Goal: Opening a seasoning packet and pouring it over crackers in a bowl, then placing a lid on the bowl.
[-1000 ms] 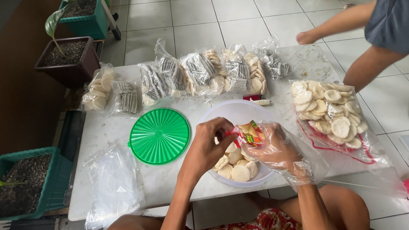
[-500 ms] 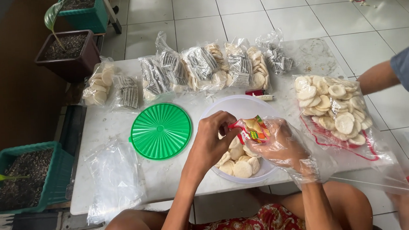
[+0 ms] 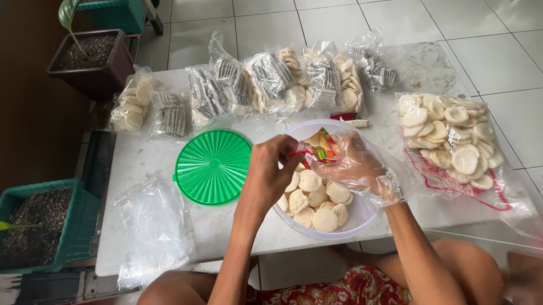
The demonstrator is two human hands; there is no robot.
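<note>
Left hand [image 3: 271, 174] pinched the edge of a small colourful sachet [image 3: 321, 146] over the white bowl [image 3: 357, 219] of round crackers [image 3: 315, 200]. Right hand [image 3: 360, 169], inside a clear plastic bag [image 3: 388, 164], held the sachet from the other side. Green lid [image 3: 213, 167] lay just left of the bowl on the counter [image 3: 152, 160]; filled cracker bags [image 3: 267, 83] lined the far edge.

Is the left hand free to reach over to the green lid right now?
Probably not at once: the left hand is pinching the small colourful packet together with the bag-covered right hand. The green lid lies uncovered just beside it, with nothing between.
</note>
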